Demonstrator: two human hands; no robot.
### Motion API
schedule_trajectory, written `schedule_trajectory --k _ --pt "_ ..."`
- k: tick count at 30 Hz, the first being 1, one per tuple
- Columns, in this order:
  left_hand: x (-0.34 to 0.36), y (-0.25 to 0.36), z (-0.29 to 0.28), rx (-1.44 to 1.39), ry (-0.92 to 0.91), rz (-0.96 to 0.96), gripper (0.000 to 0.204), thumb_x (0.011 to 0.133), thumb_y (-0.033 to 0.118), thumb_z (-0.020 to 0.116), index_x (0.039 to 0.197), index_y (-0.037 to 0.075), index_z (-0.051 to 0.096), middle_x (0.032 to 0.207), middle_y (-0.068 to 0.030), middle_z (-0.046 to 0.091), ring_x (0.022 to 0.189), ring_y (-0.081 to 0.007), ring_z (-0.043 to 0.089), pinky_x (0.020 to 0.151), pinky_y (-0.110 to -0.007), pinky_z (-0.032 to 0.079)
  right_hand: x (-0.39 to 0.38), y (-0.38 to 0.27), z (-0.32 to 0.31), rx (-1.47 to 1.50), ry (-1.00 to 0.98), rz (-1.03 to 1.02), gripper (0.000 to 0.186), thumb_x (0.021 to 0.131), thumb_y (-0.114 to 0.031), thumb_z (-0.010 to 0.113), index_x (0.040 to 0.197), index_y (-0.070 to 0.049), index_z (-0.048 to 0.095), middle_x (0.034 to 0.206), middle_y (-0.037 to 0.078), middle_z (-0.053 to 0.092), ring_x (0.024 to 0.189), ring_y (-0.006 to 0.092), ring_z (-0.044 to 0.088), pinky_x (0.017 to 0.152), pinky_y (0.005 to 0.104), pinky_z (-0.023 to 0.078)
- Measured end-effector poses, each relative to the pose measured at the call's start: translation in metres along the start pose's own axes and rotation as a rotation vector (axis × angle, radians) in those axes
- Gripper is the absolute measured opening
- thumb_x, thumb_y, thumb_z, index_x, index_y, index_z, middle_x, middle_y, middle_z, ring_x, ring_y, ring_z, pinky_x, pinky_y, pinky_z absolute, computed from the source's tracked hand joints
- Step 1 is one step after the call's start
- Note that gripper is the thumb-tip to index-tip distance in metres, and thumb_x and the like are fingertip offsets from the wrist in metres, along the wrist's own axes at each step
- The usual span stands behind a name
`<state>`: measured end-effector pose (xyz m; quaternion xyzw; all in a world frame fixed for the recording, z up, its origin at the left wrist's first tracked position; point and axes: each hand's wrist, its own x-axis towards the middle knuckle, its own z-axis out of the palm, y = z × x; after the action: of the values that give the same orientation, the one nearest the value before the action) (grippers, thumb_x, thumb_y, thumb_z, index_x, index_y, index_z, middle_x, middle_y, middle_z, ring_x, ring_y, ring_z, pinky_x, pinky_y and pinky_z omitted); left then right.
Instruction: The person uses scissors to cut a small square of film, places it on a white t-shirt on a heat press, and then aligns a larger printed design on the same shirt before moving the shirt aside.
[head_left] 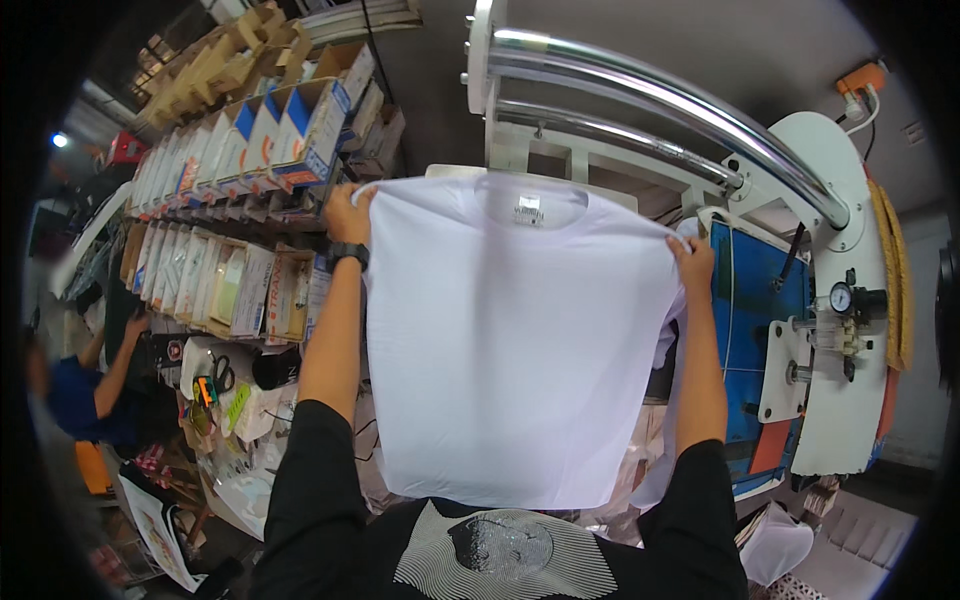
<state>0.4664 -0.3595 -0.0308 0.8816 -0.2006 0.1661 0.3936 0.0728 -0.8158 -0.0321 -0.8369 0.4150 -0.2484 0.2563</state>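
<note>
A white T-shirt [510,350] is stretched out by its shoulders in front of me, collar up and hem down toward my chest, with a small dark-printed label inside the neck. My left hand [348,218], with a black watch at the wrist, is closed on the shirt's left shoulder. My right hand [694,258] pinches the other shoulder near the sleeve. Behind the shirt, a white machine [840,400] with chrome bars and a blue bed [760,300] is partly hidden.
Stacked boxes [200,275] fill shelving at left. Scissors [222,372] lie among clutter below them. A person in blue [80,400] is at the far left. A pressure gauge [840,297] sits on the machine's right; white cloth [775,540] lies at lower right.
</note>
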Motion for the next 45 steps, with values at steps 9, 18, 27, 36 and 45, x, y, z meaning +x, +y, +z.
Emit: schedule_trajectory --k 9,18,27,36,45 --pt "0.050 -0.002 0.033 -0.044 -0.112 -0.006 0.028 0.082 0.026 0.073 0.086 -0.001 0.067 0.087 -0.0169 0.061 0.086 -0.0366 0.059 0.077 -0.044 0.046 0.059 -0.028 0.022 -0.069 -0.012 0.147 0.034 0.074 -0.030 0.081 0.088 0.000 0.074 0.077 0.015 0.071 0.072 0.0247 0.067 0.070 0.0351 0.050" --pt "0.048 -0.004 0.053 0.140 -0.188 -0.020 0.029 0.083 0.030 0.071 0.091 0.002 0.067 0.095 -0.0152 0.062 0.095 -0.0350 0.059 0.082 -0.046 0.045 0.046 -0.035 0.060 -0.235 0.237 0.198 0.033 0.079 -0.024 0.076 0.098 0.003 0.071 0.105 0.021 0.068 0.098 0.0380 0.065 0.086 0.0419 0.050" --pt "-0.056 0.115 0.033 0.019 -0.648 0.624 0.043 0.092 0.032 0.059 0.126 0.006 0.057 0.133 -0.0138 0.056 0.127 -0.0295 0.049 0.106 -0.050 0.034 -0.059 -0.181 0.094 -0.484 -0.376 -0.591 0.059 0.094 -0.047 0.052 0.135 -0.005 0.052 0.140 0.015 0.051 0.133 0.0333 0.043 0.112 0.0560 0.025" --pt "-0.184 0.041 -0.110 -0.407 -0.414 -0.184 0.057 0.100 0.041 0.051 0.137 -0.002 0.048 0.130 -0.0169 0.059 0.114 -0.0227 0.059 0.094 -0.033 0.045 -0.223 -0.069 -0.014 -0.084 -0.079 -0.023 0.070 0.099 -0.054 0.040 0.138 0.004 0.047 0.145 0.022 0.042 0.135 0.0363 0.039 0.109 0.0494 0.032" --pt "-0.457 -0.075 -0.211 -0.901 -0.739 -1.167 0.068 0.098 0.063 0.035 0.122 0.004 0.059 0.110 -0.0039 0.065 0.083 -0.0115 0.056 0.076 -0.024 0.044 -0.491 0.050 -0.093 1.028 -0.531 0.904 0.062 0.099 -0.053 0.044 0.124 0.002 0.059 0.117 0.009 0.064 0.103 0.0189 0.060 0.094 0.0320 0.045"
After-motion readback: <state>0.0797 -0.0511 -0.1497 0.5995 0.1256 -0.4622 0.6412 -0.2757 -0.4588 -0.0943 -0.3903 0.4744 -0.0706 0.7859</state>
